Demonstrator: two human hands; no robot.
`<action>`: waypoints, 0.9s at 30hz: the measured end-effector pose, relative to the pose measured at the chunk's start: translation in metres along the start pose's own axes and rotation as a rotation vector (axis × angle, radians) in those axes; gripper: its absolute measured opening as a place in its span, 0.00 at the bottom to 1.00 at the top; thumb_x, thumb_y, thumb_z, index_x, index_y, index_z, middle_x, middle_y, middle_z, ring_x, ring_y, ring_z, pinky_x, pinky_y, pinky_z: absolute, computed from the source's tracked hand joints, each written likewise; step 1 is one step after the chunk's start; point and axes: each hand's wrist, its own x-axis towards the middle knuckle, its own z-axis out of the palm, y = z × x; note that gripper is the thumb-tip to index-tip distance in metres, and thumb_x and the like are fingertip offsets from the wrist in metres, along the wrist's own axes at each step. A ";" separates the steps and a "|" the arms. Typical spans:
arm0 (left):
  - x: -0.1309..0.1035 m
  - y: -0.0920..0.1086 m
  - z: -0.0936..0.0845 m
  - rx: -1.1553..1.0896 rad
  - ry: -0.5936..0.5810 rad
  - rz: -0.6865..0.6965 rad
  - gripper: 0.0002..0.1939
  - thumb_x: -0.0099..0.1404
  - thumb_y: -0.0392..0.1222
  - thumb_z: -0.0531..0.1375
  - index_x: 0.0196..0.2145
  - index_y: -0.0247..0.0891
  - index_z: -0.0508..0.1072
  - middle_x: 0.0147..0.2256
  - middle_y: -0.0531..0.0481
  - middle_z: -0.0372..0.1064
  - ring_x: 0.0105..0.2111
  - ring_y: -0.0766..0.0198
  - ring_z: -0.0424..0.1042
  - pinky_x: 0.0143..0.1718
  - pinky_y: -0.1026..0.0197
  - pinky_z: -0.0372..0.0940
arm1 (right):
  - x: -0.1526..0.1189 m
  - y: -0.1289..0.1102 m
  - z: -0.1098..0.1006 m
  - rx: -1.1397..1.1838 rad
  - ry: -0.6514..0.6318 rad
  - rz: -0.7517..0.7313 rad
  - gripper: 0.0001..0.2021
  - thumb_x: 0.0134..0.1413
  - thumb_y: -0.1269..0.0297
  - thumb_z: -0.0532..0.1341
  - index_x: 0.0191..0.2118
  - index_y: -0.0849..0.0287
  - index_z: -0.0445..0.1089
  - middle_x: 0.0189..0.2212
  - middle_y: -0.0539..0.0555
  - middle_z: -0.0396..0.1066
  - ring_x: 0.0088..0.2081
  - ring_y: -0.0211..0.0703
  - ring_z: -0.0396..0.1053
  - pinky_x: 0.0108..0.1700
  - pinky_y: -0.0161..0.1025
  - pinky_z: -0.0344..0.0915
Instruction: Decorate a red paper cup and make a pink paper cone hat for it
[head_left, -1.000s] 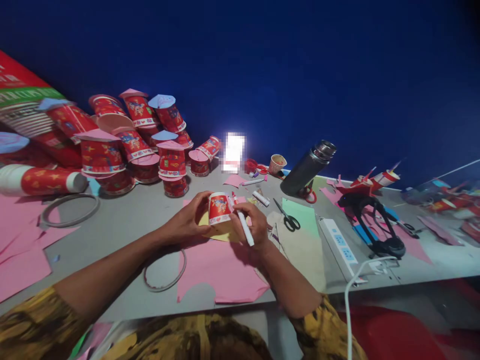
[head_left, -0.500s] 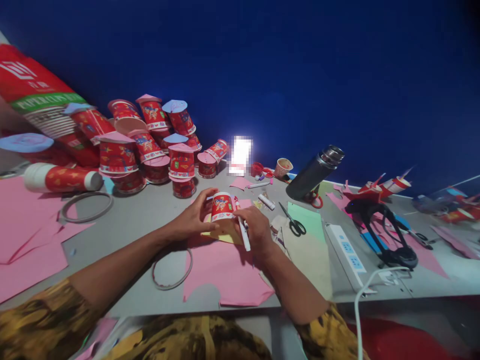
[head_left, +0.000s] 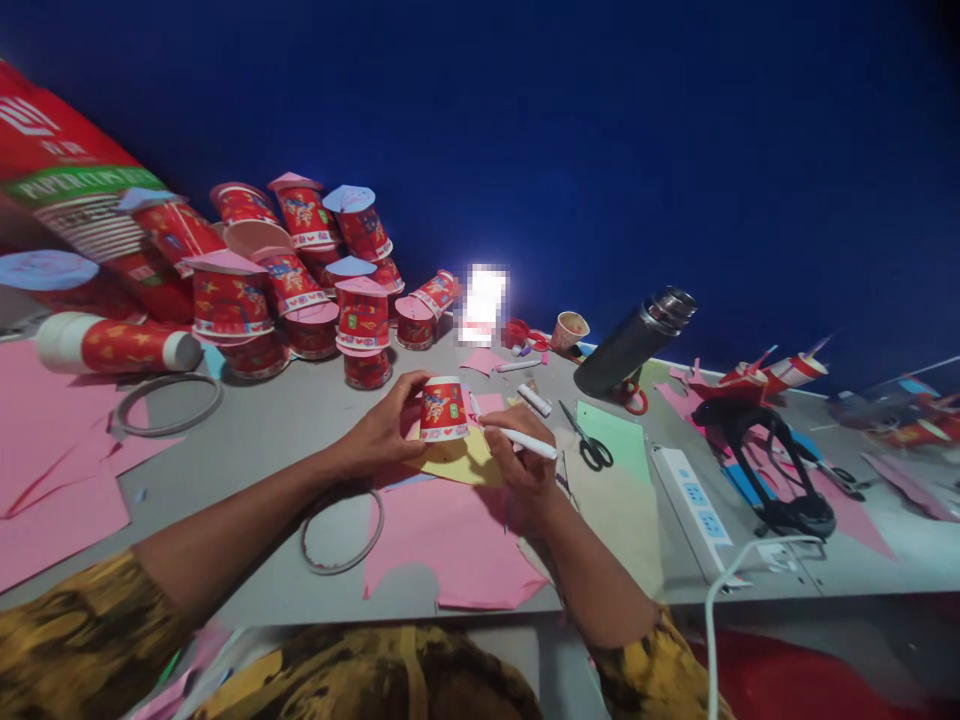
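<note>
There are two hands (head_left: 384,430) (head_left: 525,468), two white markers (head_left: 529,443) (head_left: 519,366), two grey rings (head_left: 161,432) (head_left: 334,571), two black-handled pairs of scissors (head_left: 586,434) (head_left: 838,477), four blue paper tops (head_left: 49,268) (head_left: 142,199) (head_left: 349,198) (head_left: 351,266), and one each of thermos flask (head_left: 624,350), power strip (head_left: 686,500), yellow sheet (head_left: 469,462) and pack of paper cups (head_left: 82,150). Red patterned cups number one in hand (head_left: 442,408) and more than ten in the pile (head_left: 362,322), where overlap prevents an exact count.

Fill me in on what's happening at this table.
A person is working on a red paper cup, held in the left-hand grip. The right-hand grip has a white marker, one end pointed close to the cup; whether it touches is hard to tell. Yellow paper and pink paper lie beneath. Capped red cups stand to the left, and black-handled scissors lie to the right.
</note>
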 end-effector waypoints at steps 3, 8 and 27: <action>0.000 0.002 0.001 0.017 0.006 -0.002 0.41 0.56 0.43 0.72 0.64 0.42 0.61 0.62 0.39 0.68 0.64 0.43 0.72 0.68 0.36 0.68 | 0.000 -0.003 0.004 0.023 0.003 0.038 0.06 0.71 0.67 0.63 0.41 0.54 0.78 0.33 0.53 0.82 0.34 0.44 0.78 0.38 0.43 0.74; -0.002 -0.002 0.002 0.052 0.002 -0.012 0.42 0.56 0.43 0.71 0.65 0.42 0.60 0.63 0.39 0.67 0.64 0.44 0.72 0.67 0.39 0.68 | -0.003 -0.005 0.011 0.000 -0.042 0.002 0.05 0.69 0.67 0.65 0.39 0.55 0.76 0.30 0.51 0.80 0.31 0.41 0.77 0.35 0.39 0.73; -0.002 -0.007 0.001 0.105 0.000 -0.001 0.43 0.54 0.42 0.70 0.65 0.42 0.61 0.63 0.40 0.68 0.64 0.44 0.71 0.68 0.39 0.66 | -0.006 -0.001 0.009 -0.023 -0.070 0.088 0.08 0.70 0.65 0.64 0.35 0.55 0.75 0.29 0.51 0.78 0.30 0.41 0.75 0.36 0.39 0.72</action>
